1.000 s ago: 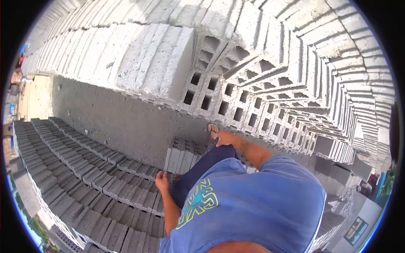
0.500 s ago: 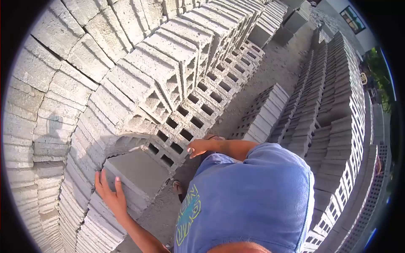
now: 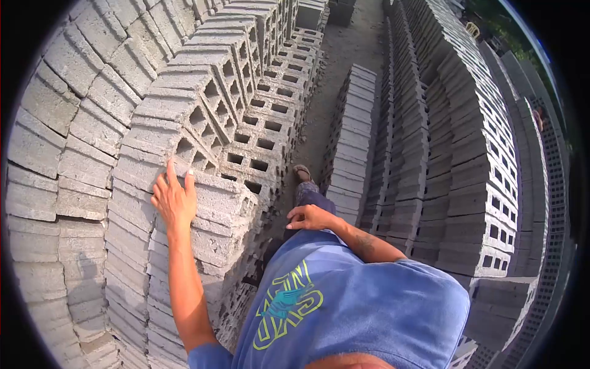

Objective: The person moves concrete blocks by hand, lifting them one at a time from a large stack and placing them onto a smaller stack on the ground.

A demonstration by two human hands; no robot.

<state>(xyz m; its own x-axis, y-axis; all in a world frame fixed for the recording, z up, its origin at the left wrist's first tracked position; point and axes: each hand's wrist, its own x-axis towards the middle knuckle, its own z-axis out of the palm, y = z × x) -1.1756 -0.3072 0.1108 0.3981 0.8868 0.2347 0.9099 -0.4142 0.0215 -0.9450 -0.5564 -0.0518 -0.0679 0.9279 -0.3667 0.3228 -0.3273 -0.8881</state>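
My left hand (image 3: 175, 198) lies with spread fingers on top of a grey hollow concrete block (image 3: 215, 195) at the near end of a stacked row. Its index finger reaches toward the upright blocks (image 3: 200, 132), whose square holes face the aisle. My right hand (image 3: 310, 217) hangs in front of my body, above my leg, with its fingers loosely curled and nothing visible in them. Beyond the left hand, a lower layer of hollow blocks (image 3: 255, 132) runs along the row with its openings facing up.
Tall block stacks (image 3: 43, 147) rise on the left. A low row of blocks (image 3: 350, 132) stands across the narrow dirt aisle (image 3: 319, 117), and longer stacks (image 3: 455, 141) line the right. My sandalled foot (image 3: 302, 173) is in the aisle.
The view has turned and moved along the row. My left hand has shifted from the flat-faced block onto a block beside the upright ones. My right hand has drawn away from the row's edge.
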